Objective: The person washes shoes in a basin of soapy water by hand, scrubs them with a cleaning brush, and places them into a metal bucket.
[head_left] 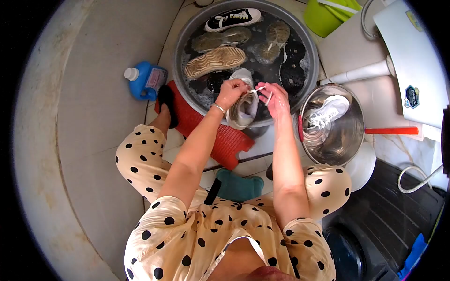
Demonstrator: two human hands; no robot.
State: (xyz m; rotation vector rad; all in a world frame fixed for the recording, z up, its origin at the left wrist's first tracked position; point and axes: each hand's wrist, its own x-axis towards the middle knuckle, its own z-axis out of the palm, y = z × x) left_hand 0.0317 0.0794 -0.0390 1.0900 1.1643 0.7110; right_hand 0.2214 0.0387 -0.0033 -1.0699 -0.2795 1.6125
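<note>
A white shoe [243, 114] with a greyish inside is propped at the near rim of the grey tub [309, 75], its opening facing me. My left hand [230, 95] is closed at the lacing on the shoe's left side; its fingertips partly hide what they pinch. Between my thumb and fingers, my right hand [276, 98] grips the white shoelace [259, 89], which stretches from the shoe and hangs in a loop. Dark, sudsy water fills the tub. In it lie a black-and-white sneaker [233, 19], a tan-soled shoe [215, 62] and several other shoes.
To the right, a steel pot [355, 136] with a red handle [391, 131] holds a white sneaker [329, 111]. A blue bottle [146, 80] stands left of the tub, near a red mat [220, 143]. A green bucket [323, 18] is at the back right, beside a white appliance [415, 61].
</note>
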